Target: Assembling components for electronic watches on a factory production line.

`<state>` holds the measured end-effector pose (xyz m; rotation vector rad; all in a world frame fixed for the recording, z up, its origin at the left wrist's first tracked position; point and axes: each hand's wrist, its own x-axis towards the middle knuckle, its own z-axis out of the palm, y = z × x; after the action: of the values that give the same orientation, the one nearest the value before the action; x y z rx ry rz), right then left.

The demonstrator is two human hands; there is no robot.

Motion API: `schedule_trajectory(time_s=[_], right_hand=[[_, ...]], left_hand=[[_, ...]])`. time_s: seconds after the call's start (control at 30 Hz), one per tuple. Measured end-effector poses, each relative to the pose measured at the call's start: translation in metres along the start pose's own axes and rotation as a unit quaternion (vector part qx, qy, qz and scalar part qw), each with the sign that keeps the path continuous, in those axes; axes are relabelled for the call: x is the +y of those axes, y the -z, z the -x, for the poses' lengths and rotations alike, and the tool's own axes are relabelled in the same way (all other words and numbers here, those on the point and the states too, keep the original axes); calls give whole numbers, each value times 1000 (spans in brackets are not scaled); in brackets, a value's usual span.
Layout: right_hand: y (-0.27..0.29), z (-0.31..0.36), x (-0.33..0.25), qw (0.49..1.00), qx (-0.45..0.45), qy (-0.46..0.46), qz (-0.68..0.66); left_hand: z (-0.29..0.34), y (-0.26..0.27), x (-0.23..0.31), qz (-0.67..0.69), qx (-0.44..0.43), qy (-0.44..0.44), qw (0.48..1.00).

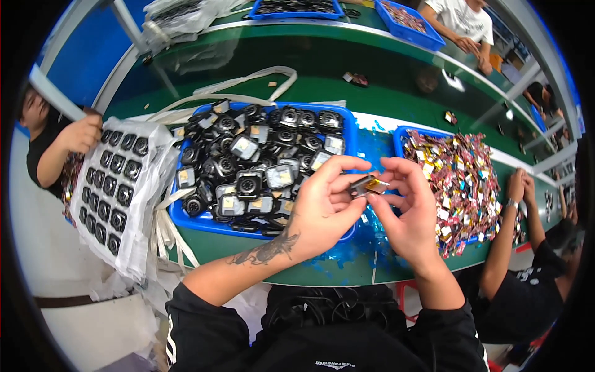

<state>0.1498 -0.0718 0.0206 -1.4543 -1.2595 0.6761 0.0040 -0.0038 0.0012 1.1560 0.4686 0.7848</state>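
Note:
In front of my chest, my left hand (pixel 325 201) grips a small black watch case (pixel 357 186) between thumb and fingers. A small part with yellow and silver pieces (pixel 376 185) sticks out of its right side. My right hand (pixel 406 214) is closed around this part, its thumb and curled fingers at the outer end. Just left of my hands stands a blue bin (pixel 351 133) heaped with black watch cases (pixel 249 184). To the right, another blue bin (pixel 398 144) overflows with small electronic parts (pixel 455 186) in red, yellow and white.
A white tray (pixel 99 186) of black cases in rows leans at the left, beside a person's hand (pixel 83 133). Blue film scraps (pixel 365 235) lie between the bins. Another person's hands (pixel 520 186) are at the right. More blue bins (pixel 412 34) stand across the green table.

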Motion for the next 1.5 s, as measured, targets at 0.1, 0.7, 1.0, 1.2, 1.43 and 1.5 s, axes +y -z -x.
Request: schedule_trajectory(time_s=[0.1,0.7,1.0,1.2,1.43,1.5], right_hand=[[4,-10,-5,998,-58,12,-10],[100,-263,126,906,-147,-211,336],[132,-236,85,840,-128,9,527],[132,-150,-28,885,-132,82,439],[158,-69,-56,942,-15,156,298],[163,-42,-46,952,16,146,267]], left_hand=[[-1,4,3,8,-10,-23,1000],[106,-12,172,-277,-59,-524,803],[12,90,128,-728,43,-294,618],[2,123,80,-823,-70,-76,559],[-4,110,100,-804,-87,-39,587],[-4,117,100,-789,-86,-51,606]])
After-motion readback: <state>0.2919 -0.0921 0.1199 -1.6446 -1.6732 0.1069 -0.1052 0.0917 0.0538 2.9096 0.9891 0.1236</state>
